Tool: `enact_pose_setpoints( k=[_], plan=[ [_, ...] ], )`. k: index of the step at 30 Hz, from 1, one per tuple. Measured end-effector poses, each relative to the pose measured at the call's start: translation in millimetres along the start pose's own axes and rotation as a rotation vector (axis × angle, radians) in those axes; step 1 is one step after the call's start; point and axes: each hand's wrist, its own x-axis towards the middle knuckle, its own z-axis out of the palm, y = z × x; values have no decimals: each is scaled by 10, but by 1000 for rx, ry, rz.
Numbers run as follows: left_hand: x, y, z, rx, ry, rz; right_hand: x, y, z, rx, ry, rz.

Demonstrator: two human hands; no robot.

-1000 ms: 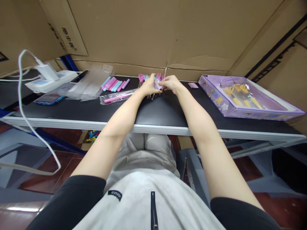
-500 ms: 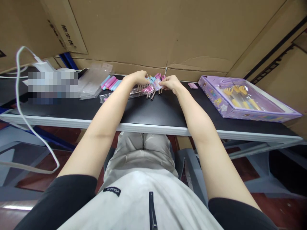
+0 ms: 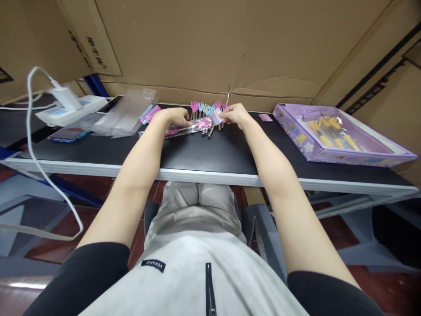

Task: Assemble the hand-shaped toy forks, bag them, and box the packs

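A clear plastic bag (image 3: 199,124) with a pink back scratcher (image 3: 173,131) inside lies slantwise above the table. My right hand (image 3: 234,114) pinches its pale purple header card (image 3: 216,116) at the bag's right end. My left hand (image 3: 176,116) is closed on the bag near its middle, above the scratcher's pink handle; part of the grip is hidden. Behind the bag lie several loose back scratchers with pink and blue claw heads (image 3: 206,109) and metal shafts. Beside my left wrist are pink and blue handles (image 3: 150,113), partly covered by the arm.
Flat clear bags (image 3: 123,115), a phone (image 3: 69,134) and a white power strip (image 3: 70,110) with a cable are on the left. A small pink card (image 3: 265,117) lies right of my right hand. A purple box (image 3: 342,136) holds yellow scratchers. Cardboard (image 3: 243,52) walls the back.
My left hand has moved left and down from the claw heads to the bag's middle, uncovering the blue and pink heads. My right hand stays on the header card.
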Motion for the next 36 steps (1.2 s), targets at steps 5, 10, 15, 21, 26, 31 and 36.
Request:
enact_pose_setpoints(
  k=[5, 10, 15, 21, 26, 31, 36],
  plan=[
    [-146, 120, -26, 108, -56, 8, -13, -13, -11, -4, 5, -20],
    [-48, 20, 6, 93, -44, 88, -13, -9, -14, -7, 10, -22],
    [117, -125, 62, -1, -3, 170, 2, -6, -25, 30, 9, -30],
    [99, -68, 83, -244, 56, 76, -14, -70, -67, 60, 52, -64],
    [-37, 97, 76, -635, 314, -12, -68, -139, -93, 100, 65, -125],
    [-33, 162, 25, -938, 508, -44, -199, -263, -25, 107, 19, -149],
    [66, 98, -41, -1142, 623, -140, -298, -332, 91, 59, -116, -211]
  ],
)
